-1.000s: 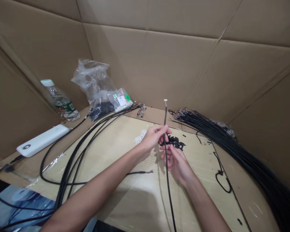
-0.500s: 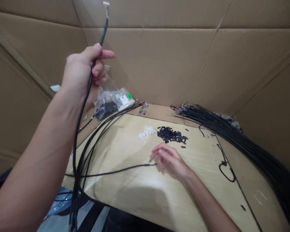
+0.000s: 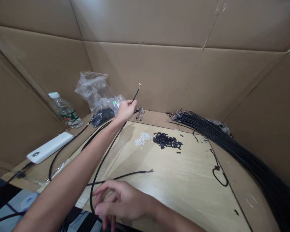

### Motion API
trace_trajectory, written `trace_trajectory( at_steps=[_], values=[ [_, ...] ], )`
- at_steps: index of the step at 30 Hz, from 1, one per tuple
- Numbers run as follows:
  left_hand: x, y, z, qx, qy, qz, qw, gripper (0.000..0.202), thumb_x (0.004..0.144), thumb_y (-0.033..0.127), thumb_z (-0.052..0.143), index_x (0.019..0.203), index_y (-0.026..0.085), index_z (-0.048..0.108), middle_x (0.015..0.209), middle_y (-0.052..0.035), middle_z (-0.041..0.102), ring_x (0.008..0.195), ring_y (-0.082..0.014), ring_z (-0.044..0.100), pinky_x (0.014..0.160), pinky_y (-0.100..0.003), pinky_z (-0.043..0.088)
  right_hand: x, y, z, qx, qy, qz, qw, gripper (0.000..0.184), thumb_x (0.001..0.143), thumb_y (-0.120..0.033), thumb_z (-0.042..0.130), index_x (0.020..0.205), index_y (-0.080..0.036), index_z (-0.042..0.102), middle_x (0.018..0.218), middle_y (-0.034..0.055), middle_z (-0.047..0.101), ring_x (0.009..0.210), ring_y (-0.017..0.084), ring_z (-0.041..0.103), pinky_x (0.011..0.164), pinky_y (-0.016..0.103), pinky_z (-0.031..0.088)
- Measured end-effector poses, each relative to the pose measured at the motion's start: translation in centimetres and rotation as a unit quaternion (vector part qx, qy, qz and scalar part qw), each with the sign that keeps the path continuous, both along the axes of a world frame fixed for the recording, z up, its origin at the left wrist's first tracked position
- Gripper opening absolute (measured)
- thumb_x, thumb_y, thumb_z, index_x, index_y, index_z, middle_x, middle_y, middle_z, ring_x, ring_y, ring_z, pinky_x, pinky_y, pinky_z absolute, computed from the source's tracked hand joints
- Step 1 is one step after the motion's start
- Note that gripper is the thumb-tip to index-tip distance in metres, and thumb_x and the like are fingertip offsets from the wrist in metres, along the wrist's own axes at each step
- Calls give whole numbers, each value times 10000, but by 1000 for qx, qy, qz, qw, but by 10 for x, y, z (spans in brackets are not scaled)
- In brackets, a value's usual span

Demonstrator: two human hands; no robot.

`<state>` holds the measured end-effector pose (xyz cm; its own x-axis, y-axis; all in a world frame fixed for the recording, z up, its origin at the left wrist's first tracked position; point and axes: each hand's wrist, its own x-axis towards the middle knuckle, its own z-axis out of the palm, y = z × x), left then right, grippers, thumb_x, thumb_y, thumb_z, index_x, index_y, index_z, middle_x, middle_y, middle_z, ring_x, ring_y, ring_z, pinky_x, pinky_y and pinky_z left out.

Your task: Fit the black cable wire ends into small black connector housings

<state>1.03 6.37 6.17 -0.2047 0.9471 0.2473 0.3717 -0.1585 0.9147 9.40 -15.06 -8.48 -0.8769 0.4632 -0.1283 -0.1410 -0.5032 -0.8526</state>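
My left hand (image 3: 126,109) is stretched toward the back of the table, closed round a black cable (image 3: 135,94). A small white connector (image 3: 140,84) tips that cable, pointing up past my fingers. Below the hand the cable hangs in a long curve toward the table's front edge. My right hand (image 3: 125,198) hovers at the front edge with its fingers loosely bent and apart. Its fingertips are beside the hanging cable; whether they touch it I cannot tell. Behind the right hand, another cable with bare wire ends (image 3: 148,171) lies on the table.
White connector housings (image 3: 143,138) and short black tubes (image 3: 166,140) lie in heaps mid-table. A thick bundle of black cables (image 3: 222,141) curves down the right. At left stand a water bottle (image 3: 69,112), a white power bank (image 3: 50,146) and clear bags (image 3: 94,87). Cardboard walls surround the table.
My left hand has moved away from me and down toward the back of the table, carrying the cable. My right hand has drawn back left and nearer, leaving the bare-wire cable end.
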Motion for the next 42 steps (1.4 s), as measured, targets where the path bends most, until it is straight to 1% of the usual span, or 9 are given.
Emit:
trace_trajectory(
  at_steps=[6,14,19,22,26,29,32,38,42],
  values=[
    [-9,11,-14,-26,-1,-39,999,289,956,246,632,672,197,623,613,29,484,621,-150,403,668,-308,310,-45,17,3,31,-79,-54,995,632,879,-832,831,913,-252,583,532,-84,603,404,133,568,414,229,469],
    [-41,-13,-29,-155,17,-142,978,230,803,377,847,817,155,787,568,5,577,516,-132,434,526,-266,347,-65,52,30,34,-65,-190,979,330,1094,-421,729,862,-239,580,589,-103,551,453,83,503,440,179,402],
    [-66,-18,-30,-88,13,-69,994,391,858,455,795,1088,140,776,611,56,518,521,-110,417,515,-232,350,-68,54,25,53,-98,-186,976,211,1061,-394,749,989,-247,615,733,-88,602,469,90,514,438,220,417],
    [-90,-14,-15,-26,133,-6,991,409,976,437,659,1189,110,783,665,37,578,539,-107,408,548,-230,342,-51,48,23,145,-109,-239,954,144,1038,-345,757,1098,-241,678,913,-34,687,613,102,587,577,245,485],
    [-122,-1,17,-12,258,1,966,361,1059,294,582,1234,60,794,772,7,700,685,-114,539,770,-215,468,1,60,20,312,-133,-336,879,180,1075,-387,671,1021,-234,748,898,7,733,800,160,660,748,287,521],
    [-138,17,36,-8,354,17,935,299,1051,188,608,1218,52,815,834,-23,757,844,-161,630,966,-259,498,55,85,16,449,-239,-441,739,250,1084,-389,586,971,-238,751,871,18,766,749,171,670,700,291,510],
    [-143,34,36,4,512,32,859,354,1118,228,549,1330,73,786,1058,-89,822,970,-221,673,1073,-367,525,117,113,10,457,-306,-513,659,272,1082,-395,523,958,-234,703,854,45,751,771,212,665,747,336,512],
    [-131,36,-39,9,563,3,827,457,1184,275,373,1515,145,661,1400,-144,808,1178,-284,754,1041,-387,578,240,135,-1,419,-458,-619,482,193,1011,-330,501,916,-237,641,899,109,709,861,289,619,848,419,467],
    [-133,24,-98,-10,575,-41,817,426,1096,305,456,1379,158,738,1318,-175,835,1181,-339,802,959,-395,630,293,136,-10,366,-545,-650,384,186,967,-231,485,997,-201,666,965,156,691,951,331,605,886,443,448]
  ],
)
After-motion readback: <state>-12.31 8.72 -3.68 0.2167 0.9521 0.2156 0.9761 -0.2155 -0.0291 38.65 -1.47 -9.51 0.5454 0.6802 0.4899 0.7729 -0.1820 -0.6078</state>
